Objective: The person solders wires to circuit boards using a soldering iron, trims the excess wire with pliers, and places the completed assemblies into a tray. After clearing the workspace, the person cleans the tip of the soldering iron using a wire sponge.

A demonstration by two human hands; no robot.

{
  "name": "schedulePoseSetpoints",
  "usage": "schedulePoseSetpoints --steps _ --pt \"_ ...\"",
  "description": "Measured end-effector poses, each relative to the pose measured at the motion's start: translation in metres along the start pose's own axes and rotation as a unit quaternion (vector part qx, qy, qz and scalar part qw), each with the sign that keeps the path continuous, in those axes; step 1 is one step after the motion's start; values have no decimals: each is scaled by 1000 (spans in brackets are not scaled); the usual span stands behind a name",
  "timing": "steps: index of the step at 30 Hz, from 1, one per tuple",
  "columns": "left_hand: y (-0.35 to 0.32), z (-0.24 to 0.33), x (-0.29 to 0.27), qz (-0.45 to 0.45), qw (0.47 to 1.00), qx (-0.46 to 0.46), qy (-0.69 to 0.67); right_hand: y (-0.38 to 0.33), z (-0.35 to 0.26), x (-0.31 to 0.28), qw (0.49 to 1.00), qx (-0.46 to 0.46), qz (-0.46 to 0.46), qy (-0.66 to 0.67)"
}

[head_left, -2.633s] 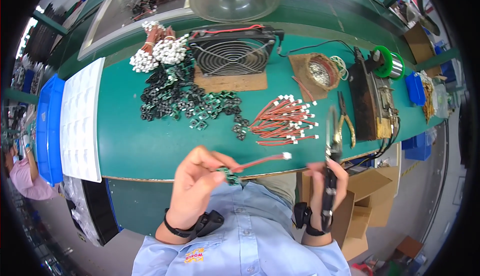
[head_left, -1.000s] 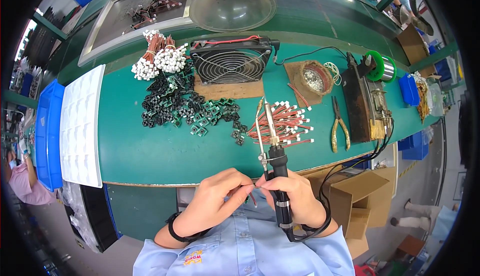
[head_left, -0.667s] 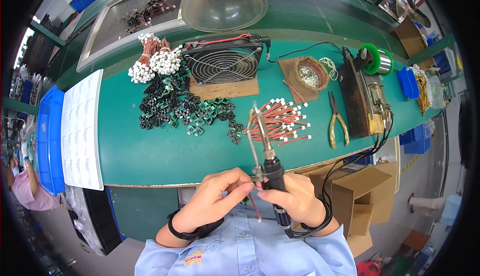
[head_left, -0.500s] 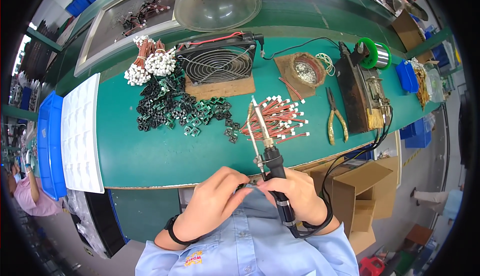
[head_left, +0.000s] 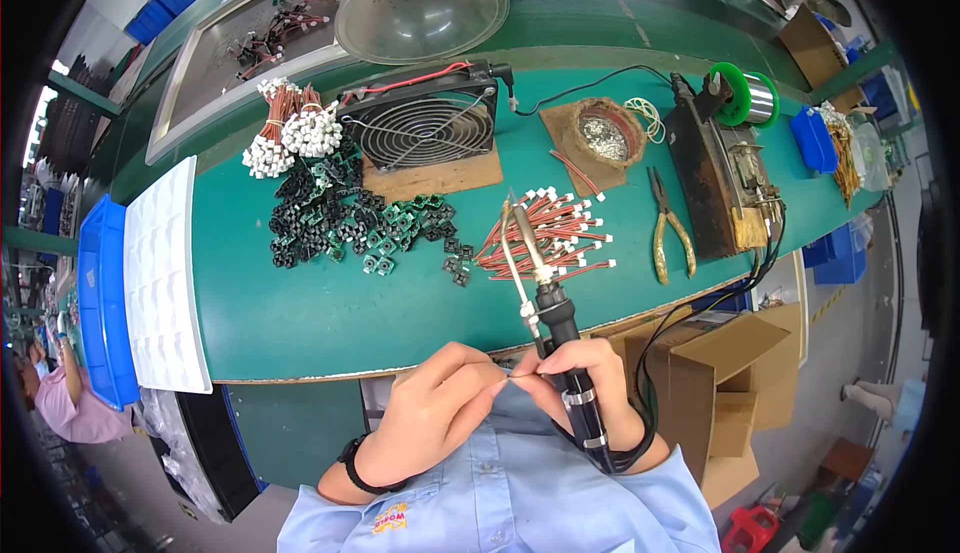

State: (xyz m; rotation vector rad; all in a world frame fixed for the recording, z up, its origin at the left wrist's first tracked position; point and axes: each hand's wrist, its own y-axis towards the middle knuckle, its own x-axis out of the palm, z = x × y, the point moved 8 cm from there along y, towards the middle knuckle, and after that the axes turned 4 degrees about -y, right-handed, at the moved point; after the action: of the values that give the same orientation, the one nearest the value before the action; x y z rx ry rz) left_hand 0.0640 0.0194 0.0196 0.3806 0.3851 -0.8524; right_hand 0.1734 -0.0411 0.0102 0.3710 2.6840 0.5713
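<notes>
My right hand (head_left: 583, 385) grips a black-handled soldering iron (head_left: 545, 300), its metal tip pointing up over the bench edge; its fingertips also meet my left hand. My left hand (head_left: 437, 410) pinches something small between thumb and fingertips, close to my chest; what it holds is hidden. Just beyond the iron's tip lies a fan of red wires with white plugs (head_left: 548, 234). A heap of small black and green parts (head_left: 350, 221) is spread over the green bench (head_left: 300, 313).
A black cooling fan (head_left: 425, 131) stands on a wooden block. Yellow-handled pliers (head_left: 667, 228), a solder station (head_left: 722, 178), a green solder spool (head_left: 745, 98), a round tin (head_left: 604, 136), a white tray (head_left: 160, 273), a metal lamp shade (head_left: 422, 8) and cardboard boxes (head_left: 720, 383) surround me.
My right hand came in from the right with the soldering iron and met the left hand at my chest. The red wire once held in the left hand is out of sight.
</notes>
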Motion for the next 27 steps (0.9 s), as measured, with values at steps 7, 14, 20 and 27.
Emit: schedulePoseSetpoints --steps 7,14,20,27 --pt "-10 -29 -7 87 979 -110 -149 -4 19 -14 969 153 104 163" --pt "-12 -38 0 114 890 -180 -403 2 16 -9 957 204 52 200" --pt "-10 -50 9 119 796 -194 -561 7 7 1 955 198 21 219" --pt "-10 -47 25 18 674 -182 -715 19 -11 8 982 117 -6 149"
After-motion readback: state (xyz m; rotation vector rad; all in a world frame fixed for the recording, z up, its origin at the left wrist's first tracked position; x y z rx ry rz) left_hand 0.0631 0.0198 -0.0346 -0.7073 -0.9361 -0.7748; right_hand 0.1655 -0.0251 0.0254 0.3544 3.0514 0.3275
